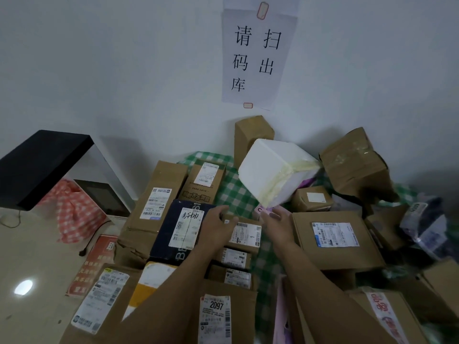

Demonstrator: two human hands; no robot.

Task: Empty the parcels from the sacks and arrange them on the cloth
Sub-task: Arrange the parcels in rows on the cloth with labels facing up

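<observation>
Head view: foam box (275, 170) tilts just beyond the right hand (278, 223), low corner toward it; left hand (218, 227) farther; both grips apart, holding nothing.

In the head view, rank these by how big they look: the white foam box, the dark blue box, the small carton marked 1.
1. white foam box and dark blue box: about alike, unranked.
2. small carton marked 1: clearly smallest.
</observation>
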